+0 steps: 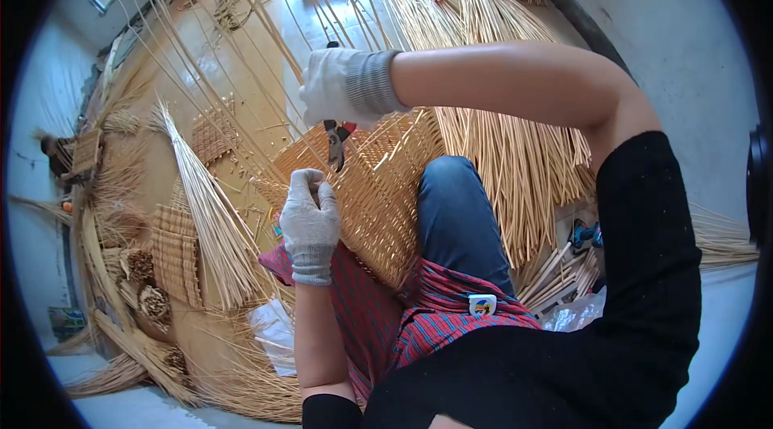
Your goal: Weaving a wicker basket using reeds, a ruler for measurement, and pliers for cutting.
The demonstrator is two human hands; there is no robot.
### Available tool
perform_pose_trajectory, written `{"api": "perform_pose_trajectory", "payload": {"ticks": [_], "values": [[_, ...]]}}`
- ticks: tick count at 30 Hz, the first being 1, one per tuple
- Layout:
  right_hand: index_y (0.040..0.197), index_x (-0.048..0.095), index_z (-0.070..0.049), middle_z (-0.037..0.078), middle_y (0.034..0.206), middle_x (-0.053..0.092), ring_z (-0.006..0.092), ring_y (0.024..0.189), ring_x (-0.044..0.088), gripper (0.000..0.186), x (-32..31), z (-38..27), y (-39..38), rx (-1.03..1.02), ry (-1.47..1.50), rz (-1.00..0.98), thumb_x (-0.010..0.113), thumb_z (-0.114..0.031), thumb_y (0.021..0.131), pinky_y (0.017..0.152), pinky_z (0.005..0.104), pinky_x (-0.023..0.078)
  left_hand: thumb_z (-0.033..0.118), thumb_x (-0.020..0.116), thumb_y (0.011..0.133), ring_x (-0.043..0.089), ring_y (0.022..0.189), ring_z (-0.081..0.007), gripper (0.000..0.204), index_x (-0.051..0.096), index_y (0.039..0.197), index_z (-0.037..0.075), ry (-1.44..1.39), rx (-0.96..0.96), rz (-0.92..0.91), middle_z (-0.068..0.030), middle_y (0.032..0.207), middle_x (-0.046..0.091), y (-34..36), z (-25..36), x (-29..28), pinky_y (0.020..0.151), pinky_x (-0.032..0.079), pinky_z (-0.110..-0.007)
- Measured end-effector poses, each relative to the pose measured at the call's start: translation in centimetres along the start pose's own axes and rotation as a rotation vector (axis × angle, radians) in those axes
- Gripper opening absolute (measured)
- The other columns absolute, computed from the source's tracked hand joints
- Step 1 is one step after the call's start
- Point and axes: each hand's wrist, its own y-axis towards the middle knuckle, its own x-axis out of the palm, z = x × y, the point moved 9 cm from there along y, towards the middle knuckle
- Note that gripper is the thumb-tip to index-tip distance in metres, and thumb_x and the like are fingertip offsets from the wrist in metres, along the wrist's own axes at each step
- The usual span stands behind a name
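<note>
Indoors, pale walls point(684, 82) around cane-strewn floor point(193, 324), woven basket point(382, 223).

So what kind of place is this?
It looks like a basket-weaving workshop: there's a woven basket in front of the person, big bundles of straw-coloured rods lie around, and the gloved right hand holds a plier-like tool.
</note>
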Motion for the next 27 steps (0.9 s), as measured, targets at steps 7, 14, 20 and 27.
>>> {"api": "perform_pose_trajectory", "payload": {"ticks": [7, 14, 20, 27], "values": [[0.081, 0.076, -0.017, 0.0, 0.081, 0.071, 0.021, 0.081, 0.071, 0.016, 0.3, -0.9, 0.0, 0.095, -0.121, 0.06, 0.076, -0.033, 0.076, 0.059, 0.037, 0.051, 0.013, 0.061, 0.092, 0.07, 0.076, -0.0309, 0.017, 0.059, 0.108, 0.007, 0.034, 0.006, 0.011, -0.0143, 0.086, 0.069, 0.0, -0.1, -0.3, 0.071, 0.055, -0.041], [0.083, 0.073, -0.018, -0.001, 0.081, 0.07, 0.0209, 0.081, 0.071, 0.017, 0.5, -1.7, -0.5, 0.084, -0.18, 0.223, 0.076, -0.032, 0.075, 0.063, 0.0367, 0.051, 0.013, 0.061, 0.093, 0.07, 0.079, -0.0309, 0.018, 0.059, 0.11, 0.007, 0.042, 0.012, 0.009, -0.0146, 0.089, 0.069, -0.1, -0.2, 0.2, 0.072, 0.054, -0.042], [0.089, 0.07, -0.017, 0.002, 0.078, 0.068, 0.0263, 0.08, 0.071, 0.025, 0.7, 0.0, -3.4, 0.03, 0.131, -0.021, 0.079, -0.025, 0.067, 0.065, 0.0427, 0.057, 0.01, 0.062, 0.092, 0.067, 0.081, -0.0305, 0.011, 0.062, 0.102, 0.006, -0.02, 0.051, -0.035, -0.0129, 0.093, 0.066, -0.1, -1.3, 0.1, 0.074, 0.054, -0.039], [0.089, 0.07, -0.021, -0.002, 0.084, 0.066, 0.0167, 0.09, 0.067, 0.006, 2.1, 0.1, -5.8, 0.09, -0.18, 0.154, 0.071, -0.023, 0.084, 0.072, 0.031, 0.054, 0.01, 0.063, 0.092, 0.067, 0.079, -0.0284, 0.011, 0.064, 0.102, 0.007, 0.043, 0.162, -0.023, -0.0129, 0.091, 0.064, 0.1, 0.4, 0.3, 0.072, 0.053, -0.037]]}}
